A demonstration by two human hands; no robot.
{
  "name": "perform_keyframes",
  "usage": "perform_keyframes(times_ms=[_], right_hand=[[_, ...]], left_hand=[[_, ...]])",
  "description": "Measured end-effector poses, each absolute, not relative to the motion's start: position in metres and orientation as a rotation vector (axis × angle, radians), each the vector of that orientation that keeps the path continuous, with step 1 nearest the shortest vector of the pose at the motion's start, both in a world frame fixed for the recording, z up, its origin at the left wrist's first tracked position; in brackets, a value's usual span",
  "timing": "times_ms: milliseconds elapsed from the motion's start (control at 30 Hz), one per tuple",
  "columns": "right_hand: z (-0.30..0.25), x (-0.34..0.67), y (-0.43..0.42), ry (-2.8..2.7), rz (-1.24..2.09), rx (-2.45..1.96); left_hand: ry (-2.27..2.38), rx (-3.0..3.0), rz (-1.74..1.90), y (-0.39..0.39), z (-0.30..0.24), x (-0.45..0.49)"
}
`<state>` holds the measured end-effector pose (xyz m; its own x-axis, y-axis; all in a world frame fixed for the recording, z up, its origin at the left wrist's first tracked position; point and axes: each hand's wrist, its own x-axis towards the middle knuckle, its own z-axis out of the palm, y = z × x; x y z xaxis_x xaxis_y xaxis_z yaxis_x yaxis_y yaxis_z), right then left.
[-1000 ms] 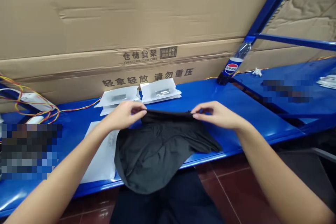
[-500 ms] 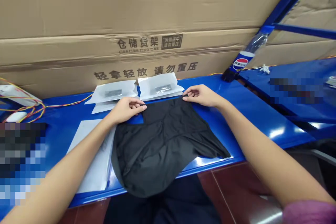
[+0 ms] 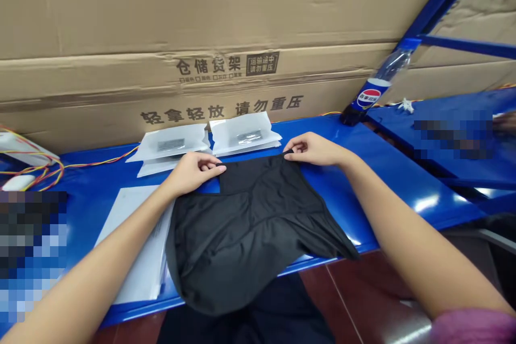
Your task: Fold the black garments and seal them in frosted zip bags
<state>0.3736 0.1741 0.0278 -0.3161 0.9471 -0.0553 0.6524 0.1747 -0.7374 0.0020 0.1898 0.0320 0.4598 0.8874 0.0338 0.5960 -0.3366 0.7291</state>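
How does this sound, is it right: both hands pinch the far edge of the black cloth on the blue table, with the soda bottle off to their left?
Not quite: the head view shows the soda bottle off to the right, not the left. The rest stands: left hand and right hand pinch the far edge of the black cloth on the blue table.

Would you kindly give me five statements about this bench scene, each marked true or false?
1. The left hand pinches the black garment. True.
2. The right hand touches nothing. False: it pinches the garment's far edge.
3. The Pepsi bottle is full to the cap. False: its upper part is clear; dark liquid shows near the bottom.
4. The garment overhangs the near edge of the blue tabletop. True.
5. The printed cardboard stands behind the white packets. True.
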Motion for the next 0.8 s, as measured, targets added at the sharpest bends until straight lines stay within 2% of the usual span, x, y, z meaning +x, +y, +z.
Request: perform_keyframes(times_ms=[533, 667, 800], right_hand=[[0.029, 0.374, 0.173, -1.994, 0.969, -1.475], [0.043, 0.373, 0.162, -1.973, 0.870, -1.419], [0.063, 0.376, 0.120, -1.915, 0.661, -1.399]], left_hand=[[1.204, 2.083, 0.583, 0.190, 0.032, 0.003], [1.163, 2.195, 0.567, 0.182, 0.055, 0.002], [1.138, 2.346, 0.675, 0.143, 0.089, 0.002]])
